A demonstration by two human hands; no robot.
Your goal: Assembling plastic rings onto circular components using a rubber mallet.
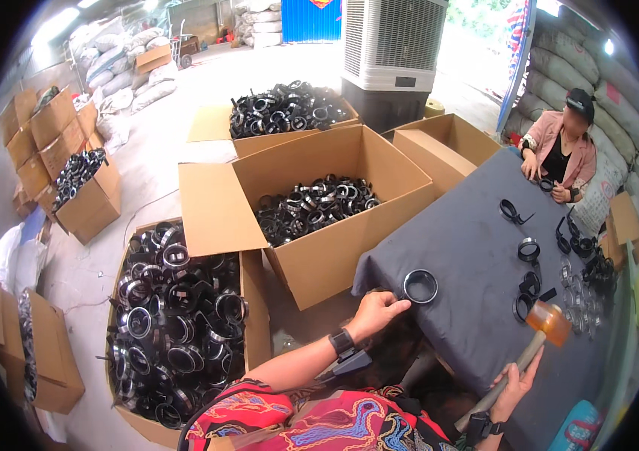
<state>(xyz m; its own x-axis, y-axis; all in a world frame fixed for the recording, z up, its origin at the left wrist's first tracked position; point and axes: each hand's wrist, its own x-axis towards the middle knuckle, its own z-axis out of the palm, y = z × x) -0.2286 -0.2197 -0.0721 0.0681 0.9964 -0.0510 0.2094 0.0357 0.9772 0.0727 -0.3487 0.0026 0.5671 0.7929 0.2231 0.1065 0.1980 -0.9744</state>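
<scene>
At the near left edge of the grey-covered table [477, 218], a black ring with a shiny metal rim [407, 289] lies with its opening facing up. My left hand [376, 313] is closed, its thumb and fingers pinching the ring's near-left edge. A mallet with an amber head [549, 323] and a long pale handle is in my right hand [513, 385], whose fingers wrap round the handle. The mallet head hangs over the table, close to several black rings [528, 249] in a row and a group of small clear rings [579, 297].
Open cardboard boxes [349, 244] full of black rings stand left of and beyond the table. Across the table a co-worker [560, 150] handles a ring. An air cooler [394, 45] stands behind; sacks [560, 60] are stacked at right.
</scene>
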